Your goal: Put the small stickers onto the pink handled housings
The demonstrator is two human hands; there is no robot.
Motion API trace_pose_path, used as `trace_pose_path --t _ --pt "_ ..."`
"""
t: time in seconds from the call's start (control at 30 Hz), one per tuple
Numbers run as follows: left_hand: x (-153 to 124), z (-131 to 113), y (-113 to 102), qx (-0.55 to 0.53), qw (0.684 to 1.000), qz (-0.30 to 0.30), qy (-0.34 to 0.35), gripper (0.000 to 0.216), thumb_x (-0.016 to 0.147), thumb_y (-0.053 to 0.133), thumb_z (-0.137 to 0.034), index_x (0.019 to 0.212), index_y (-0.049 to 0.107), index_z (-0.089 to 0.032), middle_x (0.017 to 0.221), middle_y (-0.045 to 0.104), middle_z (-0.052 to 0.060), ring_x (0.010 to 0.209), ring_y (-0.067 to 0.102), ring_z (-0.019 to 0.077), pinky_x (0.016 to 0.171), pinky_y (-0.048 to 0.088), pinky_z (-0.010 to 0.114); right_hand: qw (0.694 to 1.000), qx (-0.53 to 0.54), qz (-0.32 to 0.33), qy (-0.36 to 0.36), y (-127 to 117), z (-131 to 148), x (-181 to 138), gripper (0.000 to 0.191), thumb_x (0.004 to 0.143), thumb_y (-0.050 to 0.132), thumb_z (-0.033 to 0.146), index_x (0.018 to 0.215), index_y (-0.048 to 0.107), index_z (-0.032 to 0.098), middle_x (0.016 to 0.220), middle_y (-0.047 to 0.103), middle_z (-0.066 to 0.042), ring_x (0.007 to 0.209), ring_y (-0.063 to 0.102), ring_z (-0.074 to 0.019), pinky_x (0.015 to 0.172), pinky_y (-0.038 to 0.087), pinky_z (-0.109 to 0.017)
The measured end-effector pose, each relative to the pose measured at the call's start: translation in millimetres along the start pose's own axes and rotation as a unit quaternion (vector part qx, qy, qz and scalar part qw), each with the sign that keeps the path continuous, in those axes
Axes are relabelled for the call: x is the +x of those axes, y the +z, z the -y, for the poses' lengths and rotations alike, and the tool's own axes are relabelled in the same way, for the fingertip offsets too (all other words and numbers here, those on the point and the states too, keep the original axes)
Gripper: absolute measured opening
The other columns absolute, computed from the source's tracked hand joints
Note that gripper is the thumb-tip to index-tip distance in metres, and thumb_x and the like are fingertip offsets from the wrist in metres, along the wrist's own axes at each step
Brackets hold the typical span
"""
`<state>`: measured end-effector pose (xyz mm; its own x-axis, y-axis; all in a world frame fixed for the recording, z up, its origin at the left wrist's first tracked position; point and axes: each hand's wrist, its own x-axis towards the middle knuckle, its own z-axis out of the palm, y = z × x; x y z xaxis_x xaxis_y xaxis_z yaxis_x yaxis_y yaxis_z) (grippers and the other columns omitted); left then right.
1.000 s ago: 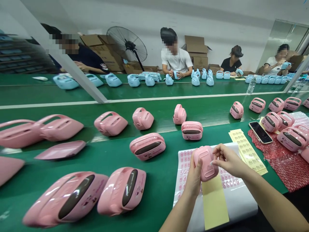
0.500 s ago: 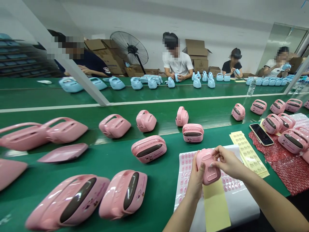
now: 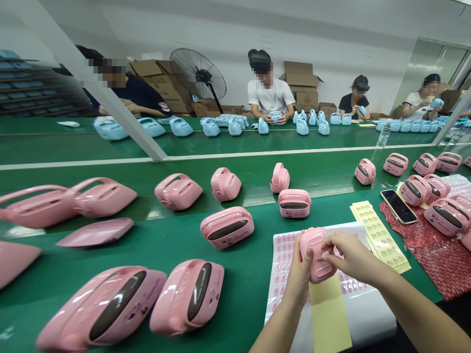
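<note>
My left hand (image 3: 300, 277) is wrapped round the left side of a pink plastic device (image 3: 313, 240), thumb on its face. The device is held tilted, showing a flat side with two raised oblong pads. Over its right half, my right hand (image 3: 344, 252) is closed in a pinch, thumb and fingertips close to the surface. Something small and pale shows at the thumb tip; whether it is the nail or a small piece, I cannot tell. Beneath both hands lie a white sheet with rows of pink oval stickers (image 3: 281, 255) and a yellow backing paper (image 3: 329, 314).
Several pink devices with handles and dark windows, such as this one (image 3: 228, 228), stand across the green table (image 3: 235, 289). To the right are yellow sticker sheets (image 3: 379, 230), a phone (image 3: 398, 206) and red bubble wrap (image 3: 437, 264). Co-workers handle blue devices opposite, beyond a white post (image 3: 128, 117).
My right hand has curled and shifted slightly on the device, uncovering a small dark marking at its middle. The co-worker opposite has turned a blue device in their hands.
</note>
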<state>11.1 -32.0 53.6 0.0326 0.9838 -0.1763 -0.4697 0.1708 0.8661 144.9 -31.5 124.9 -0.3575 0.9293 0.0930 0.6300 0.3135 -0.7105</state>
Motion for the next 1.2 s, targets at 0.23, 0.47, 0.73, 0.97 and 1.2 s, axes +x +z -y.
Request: trace_pose_path --t 0.23,0.47,0.73,0.97,1.2 --pt "0.4 -0.4 0.8 -0.001 1.0 -0.003 0.001 0.081 0.059 0.065 -0.063 0.126 0.042 -0.024 0.134 0.044 0.014 0.121 0.043 0.0314 0.097 0.037 0.04 0.989 -0.122 -0.042 -0.069 9.0 -6.2 -1.5 0.011 0.072 0.056 0.008 0.071 0.057 0.019 0.072 0.055 -0.003 0.069 0.053 -0.0169 0.062 0.042 -0.028" --pt "-0.6 -1.3 1.3 0.012 1.0 -0.006 0.009 0.081 0.059 0.066 -0.063 0.126 0.043 -0.023 0.133 0.046 0.013 0.121 0.042 0.0315 0.099 0.034 0.041 0.959 -0.204 -0.071 -0.182 11.9 -13.8 0.2 0.015 0.068 0.052 0.006 0.064 0.056 0.019 0.067 0.055 -0.003 0.066 0.049 -0.0171 0.057 0.037 -0.027" --pt "-0.2 0.7 3.3 0.032 0.999 -0.012 0.023 0.074 0.06 0.068 -0.058 0.122 0.048 -0.023 0.131 0.049 0.013 0.122 0.041 0.0308 0.1 0.032 0.041 0.942 -0.203 -0.087 -0.254 11.1 -20.0 -3.9 0.018 0.071 0.045 0.006 0.063 0.052 0.02 0.062 0.052 -0.003 0.06 0.045 -0.0171 0.053 0.033 -0.028" --pt "0.9 4.0 3.9 0.037 0.999 -0.014 0.029 0.073 0.062 0.067 -0.057 0.123 0.046 -0.023 0.134 0.046 0.013 0.125 0.038 0.0308 0.102 0.03 0.042 0.903 -0.245 -0.093 -0.341 6.2 -20.6 -5.0 0.023 0.08 0.039 0.01 0.064 0.051 0.021 0.06 0.049 -0.003 0.057 0.041 -0.0169 0.05 0.031 -0.029" --pt "0.9 2.5 5.4 0.037 0.999 -0.019 0.027 0.074 0.061 0.069 -0.057 0.122 0.048 -0.023 0.134 0.047 0.012 0.123 0.041 0.0304 0.1 0.032 0.04 0.885 -0.287 -0.073 -0.36 2.2 -17.1 -10.5 0.025 0.079 0.038 0.007 0.062 0.051 0.021 0.058 0.048 -0.002 0.054 0.04 -0.0158 0.049 0.032 -0.028"
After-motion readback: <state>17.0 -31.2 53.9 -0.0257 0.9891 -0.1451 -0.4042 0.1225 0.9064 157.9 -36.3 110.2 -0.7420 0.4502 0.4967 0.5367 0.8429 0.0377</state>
